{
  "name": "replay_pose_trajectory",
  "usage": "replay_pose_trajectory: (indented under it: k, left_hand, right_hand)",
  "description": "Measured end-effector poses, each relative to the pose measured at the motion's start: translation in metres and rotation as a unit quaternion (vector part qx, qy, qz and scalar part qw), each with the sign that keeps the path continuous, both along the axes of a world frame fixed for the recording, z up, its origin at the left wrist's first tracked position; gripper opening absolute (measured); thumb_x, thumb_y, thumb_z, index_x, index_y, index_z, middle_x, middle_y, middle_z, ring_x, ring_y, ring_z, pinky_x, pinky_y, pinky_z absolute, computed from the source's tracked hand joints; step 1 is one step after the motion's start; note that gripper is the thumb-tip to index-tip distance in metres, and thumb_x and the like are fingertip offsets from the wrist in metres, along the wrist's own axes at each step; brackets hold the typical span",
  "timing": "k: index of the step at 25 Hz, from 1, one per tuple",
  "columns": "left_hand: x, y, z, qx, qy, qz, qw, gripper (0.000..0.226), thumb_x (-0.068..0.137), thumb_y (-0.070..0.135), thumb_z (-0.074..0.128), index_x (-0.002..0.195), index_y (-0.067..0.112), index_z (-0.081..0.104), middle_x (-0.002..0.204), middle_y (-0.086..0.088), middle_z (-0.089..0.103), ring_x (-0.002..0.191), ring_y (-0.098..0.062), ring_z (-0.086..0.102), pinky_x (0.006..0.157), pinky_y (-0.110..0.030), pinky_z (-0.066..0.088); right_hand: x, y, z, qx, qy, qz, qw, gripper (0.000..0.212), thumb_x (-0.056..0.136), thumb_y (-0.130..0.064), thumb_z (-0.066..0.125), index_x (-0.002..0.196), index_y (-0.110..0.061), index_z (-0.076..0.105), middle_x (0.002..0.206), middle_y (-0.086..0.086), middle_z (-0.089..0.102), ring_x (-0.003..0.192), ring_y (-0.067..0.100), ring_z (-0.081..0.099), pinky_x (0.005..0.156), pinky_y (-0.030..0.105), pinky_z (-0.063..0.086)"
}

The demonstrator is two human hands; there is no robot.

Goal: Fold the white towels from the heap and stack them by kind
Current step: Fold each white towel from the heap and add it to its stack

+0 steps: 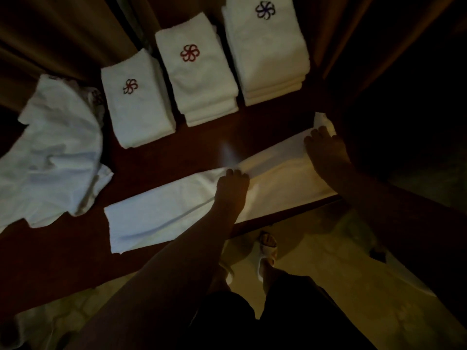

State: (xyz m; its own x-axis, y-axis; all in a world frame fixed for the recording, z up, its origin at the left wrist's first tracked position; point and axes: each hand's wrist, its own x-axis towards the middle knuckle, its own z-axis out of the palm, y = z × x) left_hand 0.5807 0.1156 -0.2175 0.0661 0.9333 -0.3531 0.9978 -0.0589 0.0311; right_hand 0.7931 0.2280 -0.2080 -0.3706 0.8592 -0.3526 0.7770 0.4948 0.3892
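White towels on a dark wooden bench

A long white towel folded into a strip lies along the near edge. Behind it stand three stacks of folded white towels with flower emblems; the crumpled heap of unfolded towels lies left.

Long towel lies along the near edge of the table, left hand on its middle, right hand on its right end. Behind it, three folded stacks sit side by side, and the heap lies to their left.
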Motion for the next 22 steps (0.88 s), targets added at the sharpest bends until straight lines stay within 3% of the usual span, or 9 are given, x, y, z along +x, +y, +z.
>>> replay_pose_trajectory:
  k: [2, 4, 6, 8, 11, 15, 19, 21, 22]
  left_hand:
    - [-0.005, 0.004, 0.005, 0.018, 0.012, -0.004, 1.000, 0.016, 0.088, 0.011, 0.060, 0.104, 0.009, 0.062, 0.095, -0.009, 0.065, 0.089, -0.025, 0.062, 0.066, -0.033, 0.052]
    - [-0.010, 0.006, 0.011, -0.013, -0.010, 0.025, 1.000, 0.024, 0.092, 0.012, 0.052, 0.115, 0.007, 0.057, 0.105, -0.010, 0.062, 0.098, -0.027, 0.061, 0.072, -0.036, 0.053]
    - [-0.016, 0.007, 0.017, -0.013, -0.037, 0.045, 0.998, 0.029, 0.094, 0.014, 0.050, 0.122, 0.007, 0.053, 0.111, -0.011, 0.059, 0.105, -0.028, 0.058, 0.075, -0.038, 0.053]
    - [-0.020, 0.009, 0.030, 0.004, -0.028, 0.044, 0.999, 0.030, 0.093, 0.015, 0.052, 0.123, 0.009, 0.051, 0.114, -0.009, 0.058, 0.106, -0.026, 0.057, 0.075, -0.036, 0.054]
    - [-0.021, 0.009, 0.047, 0.012, -0.032, 0.040, 0.999, 0.033, 0.091, 0.011, 0.051, 0.125, 0.010, 0.050, 0.118, -0.008, 0.056, 0.106, -0.024, 0.056, 0.076, -0.034, 0.054]
    - [-0.013, -0.011, 0.050, 0.000, -0.044, -0.006, 0.999, 0.033, 0.090, 0.008, 0.048, 0.123, 0.009, 0.049, 0.119, -0.009, 0.053, 0.105, -0.026, 0.054, 0.079, -0.035, 0.052]
    - [-0.009, -0.038, 0.030, -0.036, -0.102, -0.067, 0.992, 0.029, 0.084, 0.020, 0.039, 0.104, 0.007, 0.056, 0.103, -0.010, 0.056, 0.097, -0.024, 0.052, 0.073, -0.031, 0.042]
    - [-0.010, -0.047, 0.020, -0.062, -0.136, -0.088, 0.985, 0.037, 0.079, 0.029, 0.038, 0.099, 0.005, 0.058, 0.098, -0.011, 0.057, 0.093, -0.026, 0.051, 0.073, -0.034, 0.041]
    - [-0.009, -0.050, 0.015, -0.074, -0.134, -0.089, 0.984, 0.029, 0.081, 0.023, 0.046, 0.099, 0.004, 0.059, 0.099, -0.012, 0.058, 0.094, -0.027, 0.053, 0.075, -0.036, 0.042]
  right_hand:
    - [0.009, 0.002, 0.002, -0.019, 0.026, 0.005, 0.999, 0.032, 0.060, -0.012, 0.073, 0.092, -0.008, 0.070, 0.097, 0.013, 0.070, 0.061, 0.026, 0.065, 0.042, 0.024, 0.043]
    - [0.015, 0.007, 0.005, -0.010, 0.069, 0.002, 0.998, 0.034, 0.070, -0.013, 0.065, 0.101, 0.000, 0.068, 0.095, 0.020, 0.070, 0.046, 0.028, 0.060, 0.040, 0.023, 0.043]
    - [0.015, 0.011, 0.018, -0.022, 0.127, -0.014, 0.992, 0.034, 0.073, -0.010, 0.067, 0.104, 0.005, 0.064, 0.086, 0.025, 0.067, 0.052, 0.036, 0.061, 0.045, 0.031, 0.051]
    - [0.018, 0.007, 0.030, -0.021, 0.166, -0.041, 0.985, 0.040, 0.061, -0.011, 0.080, 0.094, 0.004, 0.063, 0.079, 0.026, 0.064, 0.063, 0.041, 0.062, 0.052, 0.038, 0.052]
    - [0.029, -0.006, 0.046, 0.031, 0.194, -0.064, 0.978, 0.041, 0.057, -0.007, 0.080, 0.091, 0.004, 0.063, 0.088, 0.028, 0.062, 0.077, 0.045, 0.062, 0.065, 0.043, 0.053]
    - [0.046, -0.040, 0.044, 0.016, 0.250, -0.133, 0.959, 0.042, 0.062, -0.001, 0.077, 0.100, 0.009, 0.061, 0.099, 0.033, 0.060, 0.088, 0.050, 0.059, 0.072, 0.050, 0.052]
    - [0.054, -0.076, 0.021, -0.041, 0.213, -0.238, 0.947, 0.042, 0.086, -0.014, 0.060, 0.123, 0.002, 0.048, 0.128, 0.029, 0.046, 0.122, 0.048, 0.041, 0.095, 0.052, 0.043]
    - [0.054, -0.088, 0.011, -0.061, 0.180, -0.273, 0.943, 0.047, 0.091, -0.021, 0.053, 0.132, -0.003, 0.039, 0.138, 0.023, 0.037, 0.130, 0.041, 0.034, 0.098, 0.045, 0.041]
    - [0.053, -0.093, 0.006, -0.068, 0.167, -0.280, 0.943, 0.048, 0.092, -0.024, 0.052, 0.134, -0.005, 0.037, 0.139, 0.020, 0.036, 0.131, 0.038, 0.033, 0.098, 0.043, 0.041]
